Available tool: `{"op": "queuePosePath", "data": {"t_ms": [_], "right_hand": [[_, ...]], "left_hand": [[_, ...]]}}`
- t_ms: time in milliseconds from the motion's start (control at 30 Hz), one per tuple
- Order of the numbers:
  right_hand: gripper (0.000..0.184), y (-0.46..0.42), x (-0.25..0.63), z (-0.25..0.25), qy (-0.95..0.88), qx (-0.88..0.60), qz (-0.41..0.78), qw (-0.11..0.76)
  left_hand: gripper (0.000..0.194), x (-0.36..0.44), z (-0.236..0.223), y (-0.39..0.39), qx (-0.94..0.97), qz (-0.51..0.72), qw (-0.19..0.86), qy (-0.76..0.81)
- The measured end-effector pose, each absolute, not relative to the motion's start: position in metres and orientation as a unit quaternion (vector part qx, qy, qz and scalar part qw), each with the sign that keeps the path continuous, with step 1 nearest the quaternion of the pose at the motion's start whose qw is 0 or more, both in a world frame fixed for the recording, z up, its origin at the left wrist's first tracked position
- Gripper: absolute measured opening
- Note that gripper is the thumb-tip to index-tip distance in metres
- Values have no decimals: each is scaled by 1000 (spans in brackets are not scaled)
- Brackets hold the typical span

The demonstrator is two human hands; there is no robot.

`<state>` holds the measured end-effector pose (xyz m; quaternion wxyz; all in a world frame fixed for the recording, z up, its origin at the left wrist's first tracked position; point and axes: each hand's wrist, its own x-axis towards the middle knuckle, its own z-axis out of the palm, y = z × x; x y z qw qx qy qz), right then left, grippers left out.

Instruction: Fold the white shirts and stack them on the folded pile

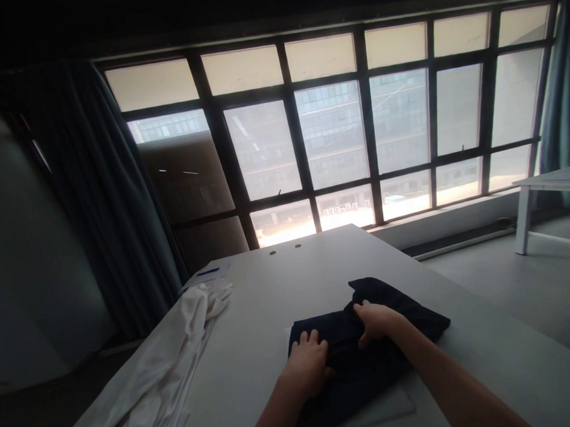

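The left hand (pixel 307 365) lies spread on a dark folded garment (pixel 403 315), fingers splayed and palm pressing down. The right hand (pixel 377 323) sits at about 2 o'clock from it, fingers curled over a raised fold; whether it pinches that fold cannot be told, because the thumb is hidden. The garment lies near the front of a white bench (pixel 288 282), on a pale sheet (pixel 379 412) whose edges show at its 7 and 5 o'clock sides. In the dim light its colour reads as black or navy, its folds are hard to make out, and the frame cuts off its lower end.

At 9 o'clock from the garment, a crumpled white cloth (pixel 159 364) trails over the bench edge and runs out of view. At 10 o'clock, a paper (pixel 216 276) carries a blue pen (pixel 208 271). Two small round holes (pixel 284 248) mark the far end of the bench. Beyond, a bright gridded window (pixel 329 136) stands between dark curtains (pixel 104 183), and at 2 o'clock a white table (pixel 548 186) stands on the grey floor (pixel 505 279).
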<state>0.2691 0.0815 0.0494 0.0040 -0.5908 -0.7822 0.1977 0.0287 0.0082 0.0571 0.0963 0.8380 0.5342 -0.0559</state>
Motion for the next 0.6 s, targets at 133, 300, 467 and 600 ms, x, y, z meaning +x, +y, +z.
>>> {"op": "queuePosePath", "data": {"t_ms": [133, 300, 467, 600], "right_hand": [[39, 82, 279, 55, -793, -579, 182, 56], [36, 83, 330, 102, -782, -577, 131, 197], [29, 72, 397, 142, -621, -620, 25, 479], [37, 62, 438, 145, -465, -653, 11, 598]], "left_hand": [[28, 20, 70, 11, 856, -47, 118, 501], [23, -22, 115, 16, 846, 12, 139, 515], [20, -90, 163, 12, 768, 206, 90, 599], [28, -144, 183, 9, 660, 302, -12, 688]]}}
